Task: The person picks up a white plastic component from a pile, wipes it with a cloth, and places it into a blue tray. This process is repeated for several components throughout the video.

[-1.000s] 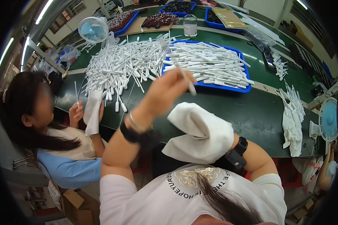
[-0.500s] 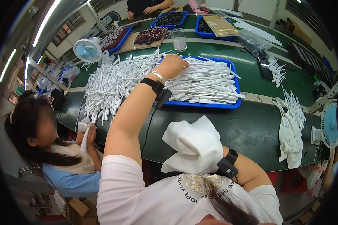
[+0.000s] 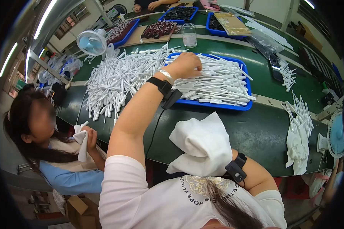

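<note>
Many white droppers (image 3: pixel 218 82) in blue tray (image 3: pixel 221 106).

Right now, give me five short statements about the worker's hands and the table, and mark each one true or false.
1. The left hand rests on the white plastic sticks in the blue tray. True.
2. The right hand is bare and empty. False: it is wrapped in a white cloth.
3. A loose heap of white sticks lies on the green table left of the tray. True.
4. The small fan at the far left of the table is red. False: it is light blue.
5. The co-worker on the left holds a white cloth. True.
</note>
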A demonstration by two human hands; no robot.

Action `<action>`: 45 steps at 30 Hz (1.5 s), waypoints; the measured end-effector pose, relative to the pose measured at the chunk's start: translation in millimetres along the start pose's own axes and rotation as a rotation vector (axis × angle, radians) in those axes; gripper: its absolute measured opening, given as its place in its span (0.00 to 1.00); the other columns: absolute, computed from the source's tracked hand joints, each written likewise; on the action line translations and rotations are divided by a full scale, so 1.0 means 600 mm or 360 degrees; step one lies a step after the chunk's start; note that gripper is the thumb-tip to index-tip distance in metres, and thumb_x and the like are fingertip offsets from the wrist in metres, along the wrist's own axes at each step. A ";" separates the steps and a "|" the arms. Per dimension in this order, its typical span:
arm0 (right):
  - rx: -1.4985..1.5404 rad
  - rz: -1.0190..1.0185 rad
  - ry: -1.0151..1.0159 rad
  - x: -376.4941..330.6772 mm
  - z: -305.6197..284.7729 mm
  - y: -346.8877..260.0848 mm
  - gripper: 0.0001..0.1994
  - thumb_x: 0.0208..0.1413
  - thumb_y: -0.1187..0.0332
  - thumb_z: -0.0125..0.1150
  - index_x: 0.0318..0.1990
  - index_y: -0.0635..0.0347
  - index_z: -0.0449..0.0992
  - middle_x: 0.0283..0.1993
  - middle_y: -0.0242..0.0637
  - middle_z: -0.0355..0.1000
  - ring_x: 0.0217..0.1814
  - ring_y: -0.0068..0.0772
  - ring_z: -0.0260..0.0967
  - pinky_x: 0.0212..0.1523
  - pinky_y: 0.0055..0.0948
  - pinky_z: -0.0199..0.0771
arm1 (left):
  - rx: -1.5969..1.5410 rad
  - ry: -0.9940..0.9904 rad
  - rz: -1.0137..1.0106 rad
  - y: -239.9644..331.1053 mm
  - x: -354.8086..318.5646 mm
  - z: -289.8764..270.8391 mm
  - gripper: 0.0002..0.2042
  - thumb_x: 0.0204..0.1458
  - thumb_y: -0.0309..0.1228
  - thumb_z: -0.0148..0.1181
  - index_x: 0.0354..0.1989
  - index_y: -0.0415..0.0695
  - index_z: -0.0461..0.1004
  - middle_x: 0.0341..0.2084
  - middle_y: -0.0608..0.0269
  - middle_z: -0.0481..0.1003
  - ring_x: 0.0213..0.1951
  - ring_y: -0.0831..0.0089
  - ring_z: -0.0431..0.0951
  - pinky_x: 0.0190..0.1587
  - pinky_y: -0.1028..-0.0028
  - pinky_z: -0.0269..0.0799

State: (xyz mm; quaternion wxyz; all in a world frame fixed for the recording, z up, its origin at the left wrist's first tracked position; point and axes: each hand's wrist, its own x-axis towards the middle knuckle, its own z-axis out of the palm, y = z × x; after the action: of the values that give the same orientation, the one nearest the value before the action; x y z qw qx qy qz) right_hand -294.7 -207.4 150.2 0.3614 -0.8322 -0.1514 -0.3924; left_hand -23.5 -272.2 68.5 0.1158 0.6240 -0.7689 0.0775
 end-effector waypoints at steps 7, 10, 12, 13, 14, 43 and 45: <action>-0.0245 0.0001 -0.0196 -0.077 0.058 0.014 0.22 0.25 0.70 0.67 0.34 0.62 0.68 0.34 0.45 0.67 0.30 0.49 0.64 0.27 0.35 0.61 | 0.0127 0.0357 -0.0118 0.025 -0.004 0.007 0.09 0.39 0.38 0.56 0.23 0.48 0.76 0.24 0.61 0.74 0.35 0.60 0.71 0.39 0.63 0.65; -0.0323 0.0054 -0.0269 -0.081 0.077 0.009 0.22 0.26 0.71 0.66 0.36 0.63 0.68 0.35 0.45 0.67 0.31 0.50 0.65 0.28 0.36 0.62 | -0.0123 0.0826 -0.0119 0.086 -0.069 -0.036 0.08 0.43 0.35 0.56 0.25 0.44 0.74 0.23 0.58 0.72 0.33 0.59 0.71 0.37 0.63 0.65; -0.0365 0.0141 -0.0336 -0.072 0.085 0.005 0.22 0.26 0.70 0.66 0.36 0.63 0.68 0.35 0.45 0.67 0.31 0.49 0.64 0.28 0.35 0.63 | -0.0295 0.0693 -0.0355 0.109 -0.157 -0.054 0.07 0.44 0.33 0.52 0.27 0.44 0.73 0.25 0.56 0.73 0.35 0.57 0.71 0.38 0.63 0.66; -0.0405 0.0201 -0.0358 -0.064 0.084 0.003 0.22 0.27 0.70 0.66 0.36 0.63 0.68 0.34 0.44 0.67 0.30 0.48 0.64 0.29 0.34 0.63 | -0.0341 0.0563 -0.0633 0.116 -0.205 -0.067 0.07 0.45 0.33 0.53 0.28 0.43 0.73 0.26 0.55 0.73 0.34 0.57 0.71 0.37 0.64 0.66; -0.0431 0.0236 -0.0386 -0.051 0.085 -0.009 0.22 0.27 0.70 0.66 0.36 0.63 0.68 0.34 0.44 0.66 0.30 0.48 0.64 0.29 0.34 0.63 | -0.0362 0.0435 -0.0926 0.121 -0.264 -0.091 0.08 0.45 0.32 0.54 0.30 0.42 0.73 0.27 0.54 0.73 0.32 0.56 0.72 0.36 0.65 0.67; -0.1031 0.1139 -0.0302 -0.021 0.070 -0.025 0.23 0.25 0.64 0.69 0.34 0.60 0.70 0.30 0.39 0.65 0.28 0.44 0.63 0.31 0.30 0.63 | -0.3448 0.0927 -0.1407 0.332 -0.444 0.015 0.06 0.52 0.25 0.48 0.38 0.41 0.63 0.28 0.53 0.73 0.26 0.68 0.75 0.26 0.75 0.70; -0.1103 0.1201 -0.0282 -0.039 0.054 -0.024 0.23 0.25 0.64 0.70 0.34 0.60 0.70 0.30 0.38 0.65 0.28 0.44 0.63 0.31 0.30 0.63 | -0.3560 0.0854 -0.1320 0.341 -0.410 0.026 0.06 0.53 0.26 0.48 0.38 0.42 0.63 0.28 0.52 0.73 0.27 0.67 0.75 0.27 0.74 0.71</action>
State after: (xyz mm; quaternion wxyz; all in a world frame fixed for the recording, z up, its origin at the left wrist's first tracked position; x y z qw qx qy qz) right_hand -300.0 -173.1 125.0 0.1667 -0.9297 0.2680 -0.1900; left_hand -176.8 -1.7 -8.7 0.7593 0.3425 -0.1060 -0.5430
